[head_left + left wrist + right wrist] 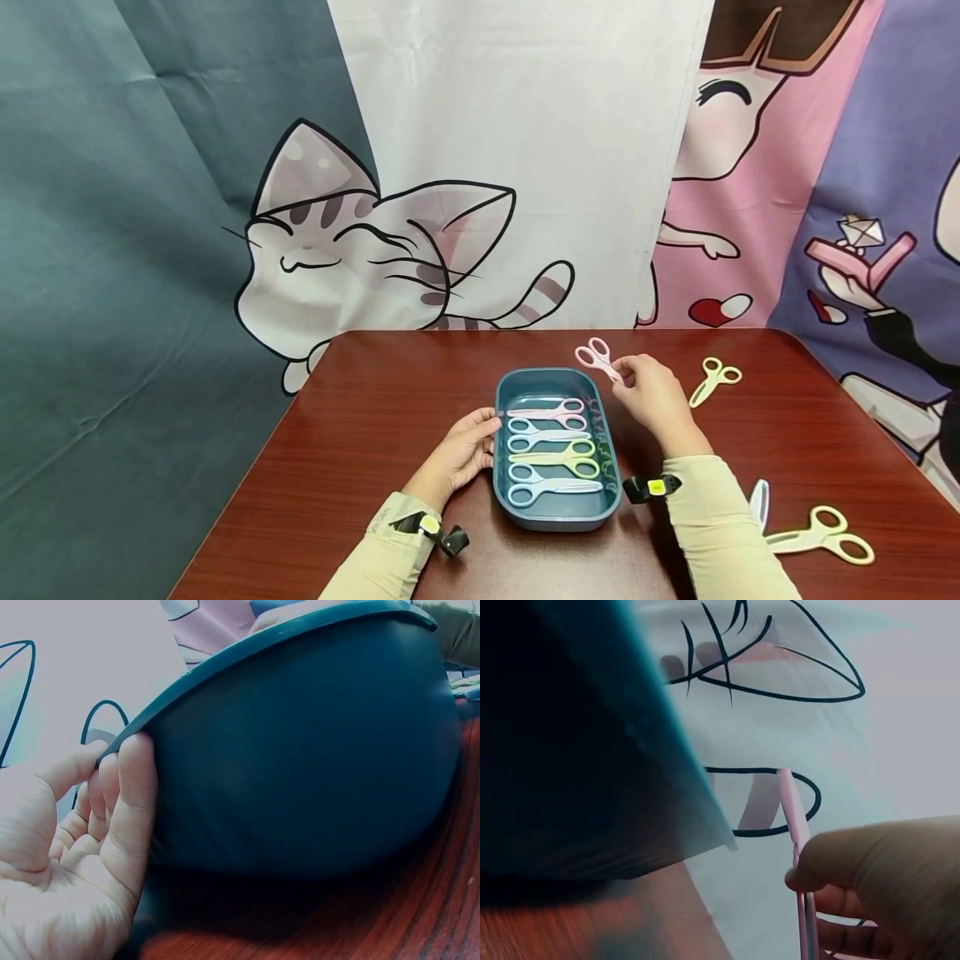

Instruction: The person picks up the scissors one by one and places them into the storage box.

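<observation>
My left hand [467,450] holds the left side of a deep blue tray [557,524], with the thumb at the rim and the fingers against the outer wall, as the left wrist view shows. Several scissors lie crosswise in the tray: pink scissors [534,413] at the far end, light blue scissors [558,436], yellow-green scissors [542,458], and more light blue scissors [562,485] nearest me. Beyond the tray's far right corner, my right hand [654,398] pinches another pair of pink scissors [791,802] by the blade end, handles pointing up and left.
On the table [360,467], yellow-green scissors [705,388] lie at the far right. Closer, by my right sleeve, are more yellow-green scissors [802,542] and a pale blue piece [759,504] partly hidden by the sleeve. A printed cloth [525,108] hangs behind the table.
</observation>
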Action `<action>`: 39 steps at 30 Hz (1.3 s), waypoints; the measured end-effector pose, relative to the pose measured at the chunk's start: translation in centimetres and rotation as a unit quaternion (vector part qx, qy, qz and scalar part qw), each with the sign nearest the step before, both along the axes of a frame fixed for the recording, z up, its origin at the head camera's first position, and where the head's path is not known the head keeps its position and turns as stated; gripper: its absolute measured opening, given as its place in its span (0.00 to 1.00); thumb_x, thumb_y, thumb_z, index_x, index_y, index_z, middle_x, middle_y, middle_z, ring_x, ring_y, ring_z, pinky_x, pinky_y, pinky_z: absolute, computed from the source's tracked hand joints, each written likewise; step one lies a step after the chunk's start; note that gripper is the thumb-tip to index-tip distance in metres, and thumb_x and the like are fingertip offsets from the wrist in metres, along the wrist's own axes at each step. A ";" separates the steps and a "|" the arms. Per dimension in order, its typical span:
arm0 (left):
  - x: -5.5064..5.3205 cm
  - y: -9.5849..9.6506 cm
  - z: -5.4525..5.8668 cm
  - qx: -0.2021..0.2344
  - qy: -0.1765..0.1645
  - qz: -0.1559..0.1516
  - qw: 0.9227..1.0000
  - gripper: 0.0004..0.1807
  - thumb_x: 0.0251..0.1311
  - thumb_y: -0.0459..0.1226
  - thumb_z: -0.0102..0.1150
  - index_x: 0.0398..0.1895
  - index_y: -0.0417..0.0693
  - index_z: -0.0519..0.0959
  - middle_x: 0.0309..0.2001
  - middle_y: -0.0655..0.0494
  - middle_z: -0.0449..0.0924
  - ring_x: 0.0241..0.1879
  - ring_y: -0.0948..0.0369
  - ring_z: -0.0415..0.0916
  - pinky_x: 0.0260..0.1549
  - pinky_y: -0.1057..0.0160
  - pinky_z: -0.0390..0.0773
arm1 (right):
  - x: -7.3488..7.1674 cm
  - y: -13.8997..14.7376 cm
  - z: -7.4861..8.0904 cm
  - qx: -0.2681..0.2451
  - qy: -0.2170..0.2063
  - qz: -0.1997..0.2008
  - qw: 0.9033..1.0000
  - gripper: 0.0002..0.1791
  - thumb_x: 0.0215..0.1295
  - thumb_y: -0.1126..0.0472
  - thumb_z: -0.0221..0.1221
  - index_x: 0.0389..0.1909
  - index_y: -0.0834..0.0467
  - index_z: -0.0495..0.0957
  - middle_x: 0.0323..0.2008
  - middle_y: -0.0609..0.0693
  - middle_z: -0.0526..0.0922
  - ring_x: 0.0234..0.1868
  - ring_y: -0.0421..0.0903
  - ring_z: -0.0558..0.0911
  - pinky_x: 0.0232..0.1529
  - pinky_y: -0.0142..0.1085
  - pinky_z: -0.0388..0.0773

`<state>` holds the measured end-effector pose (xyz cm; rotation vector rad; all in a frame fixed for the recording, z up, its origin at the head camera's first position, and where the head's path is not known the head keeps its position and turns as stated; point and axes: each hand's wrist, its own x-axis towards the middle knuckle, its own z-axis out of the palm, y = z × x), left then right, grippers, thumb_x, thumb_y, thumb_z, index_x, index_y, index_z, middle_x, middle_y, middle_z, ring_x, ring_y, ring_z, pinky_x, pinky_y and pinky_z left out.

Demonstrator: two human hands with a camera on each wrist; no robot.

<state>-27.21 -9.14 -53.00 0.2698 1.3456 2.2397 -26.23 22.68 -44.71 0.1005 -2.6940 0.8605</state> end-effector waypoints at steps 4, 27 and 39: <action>0.0 0.0 0.0 0.004 0.003 0.002 1.000 0.07 0.76 0.31 0.46 0.40 0.52 0.72 0.25 0.60 0.77 0.17 0.68 0.72 0.14 0.71 0.77 | 0.1 -0.3 0.4 0.003 0.008 0.030 1.000 0.14 0.58 0.67 0.67 0.47 0.61 0.82 0.39 0.56 0.81 0.38 0.52 0.80 0.42 0.50 0.82; -0.1 -0.1 -0.5 0.007 0.011 -0.006 1.000 0.07 0.76 0.31 0.45 0.40 0.52 0.71 0.25 0.60 0.77 0.18 0.68 0.74 0.15 0.71 0.78 | -2.9 -5.0 2.4 0.139 -0.017 0.263 0.955 0.14 0.57 0.68 0.65 0.45 0.55 0.84 0.35 0.43 0.78 0.34 0.41 0.76 0.37 0.36 0.77; -0.1 0.0 -0.1 0.012 0.004 -0.007 1.000 0.07 0.76 0.31 0.45 0.41 0.51 0.71 0.25 0.60 0.78 0.18 0.68 0.74 0.15 0.71 0.78 | -3.7 -6.9 1.9 0.178 -0.055 0.293 0.938 0.12 0.58 0.67 0.67 0.43 0.53 0.86 0.35 0.43 0.80 0.36 0.40 0.77 0.40 0.36 0.80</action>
